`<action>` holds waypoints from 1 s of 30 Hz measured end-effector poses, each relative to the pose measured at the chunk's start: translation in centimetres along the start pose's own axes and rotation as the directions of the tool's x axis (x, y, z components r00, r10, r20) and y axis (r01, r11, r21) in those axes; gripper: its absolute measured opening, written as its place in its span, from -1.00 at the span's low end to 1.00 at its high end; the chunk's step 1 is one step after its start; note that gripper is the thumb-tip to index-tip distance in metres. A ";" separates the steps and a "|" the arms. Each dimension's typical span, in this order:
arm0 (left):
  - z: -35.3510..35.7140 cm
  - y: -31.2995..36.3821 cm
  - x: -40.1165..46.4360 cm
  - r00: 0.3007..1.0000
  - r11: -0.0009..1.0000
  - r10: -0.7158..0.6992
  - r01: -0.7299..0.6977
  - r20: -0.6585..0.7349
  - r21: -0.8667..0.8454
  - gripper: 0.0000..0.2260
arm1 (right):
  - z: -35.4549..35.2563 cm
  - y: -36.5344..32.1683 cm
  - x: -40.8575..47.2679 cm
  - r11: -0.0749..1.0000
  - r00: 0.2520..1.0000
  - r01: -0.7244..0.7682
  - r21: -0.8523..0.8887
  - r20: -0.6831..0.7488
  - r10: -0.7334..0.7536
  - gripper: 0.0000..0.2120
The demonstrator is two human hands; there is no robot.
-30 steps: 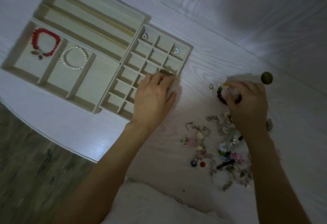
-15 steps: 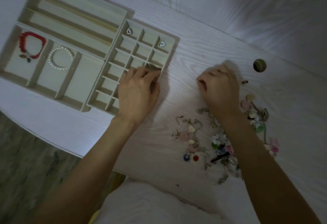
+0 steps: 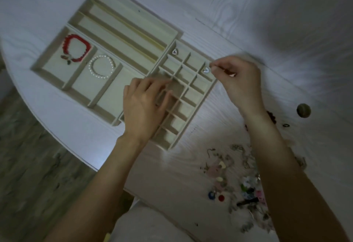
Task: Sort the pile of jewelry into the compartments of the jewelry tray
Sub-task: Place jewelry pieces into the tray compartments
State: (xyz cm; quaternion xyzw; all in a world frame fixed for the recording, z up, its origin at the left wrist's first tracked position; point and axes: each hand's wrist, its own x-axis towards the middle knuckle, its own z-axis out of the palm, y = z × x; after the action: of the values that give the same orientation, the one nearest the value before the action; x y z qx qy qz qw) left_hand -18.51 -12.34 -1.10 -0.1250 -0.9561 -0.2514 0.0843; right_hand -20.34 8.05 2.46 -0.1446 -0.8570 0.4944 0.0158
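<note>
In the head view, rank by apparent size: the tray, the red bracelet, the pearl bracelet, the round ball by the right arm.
1. tray
2. red bracelet and pearl bracelet: look alike, not ranked apart
3. ball

A: What does the person wear on the arms?
B: Nothing that shows. The left hand [image 3: 142,106], entering from seven o'clock, and the right hand [image 3: 241,81], entering from five o'clock, are bare, forearms too, sleeveless to the frame's edge.
A: Rings, a watch?
B: None visible. Pale cloth lies at six o'clock.
</note>
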 end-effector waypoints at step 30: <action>-1.1 -5.1 2.0 0.985 0.974 -0.161 0.168 0.059 -0.153 -0.84 | 4.0 1.3 4.0 0.711 0.935 0.354 -0.607 0.250 -0.252 -0.69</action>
State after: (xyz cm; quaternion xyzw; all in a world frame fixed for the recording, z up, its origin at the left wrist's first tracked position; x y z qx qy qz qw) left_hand -21.79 -16.81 -2.03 -0.0575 -0.9420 -0.3291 0.0309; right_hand -24.50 6.37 -1.15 0.0390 -0.9845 0.1703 -0.0174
